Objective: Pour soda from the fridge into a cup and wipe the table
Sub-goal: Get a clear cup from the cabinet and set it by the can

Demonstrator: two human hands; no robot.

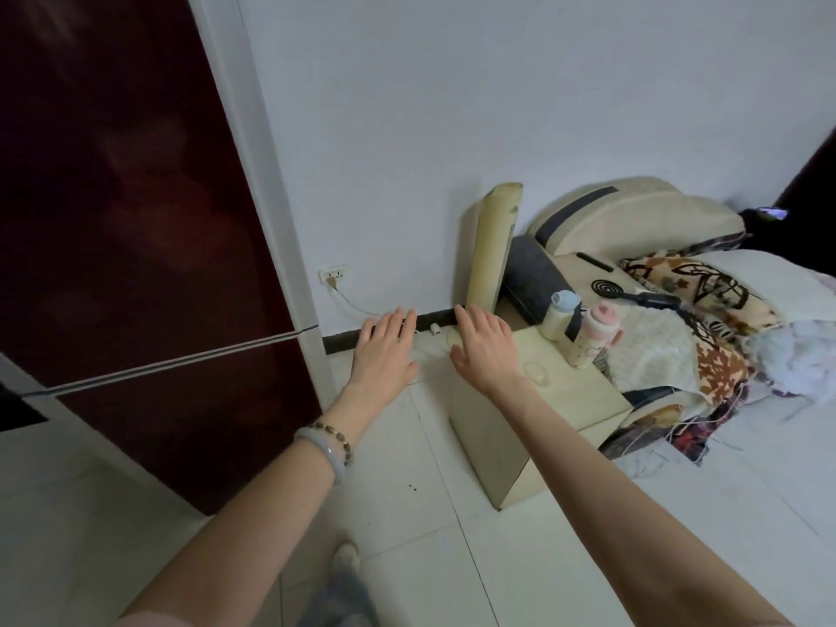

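A tall dark red fridge (pixel 135 228) with both doors closed fills the left side. My left hand (pixel 384 350) and my right hand (pixel 486 353) are stretched out in front of me, palms down, fingers apart, holding nothing. They hover over the floor to the right of the fridge. A small cream bedside table (pixel 534 427) stands under and to the right of my right hand. No soda and no cup can be made out.
Two lidded bottles (pixel 561 316) (pixel 595 339) stand on the bedside table. A cream tower fan (pixel 491 251) leans at the wall behind it. A sofa with blankets (pixel 678 319) is at the right. A wall socket (pixel 334 274) has a cord plugged in. White tiled floor (pixel 407 513).
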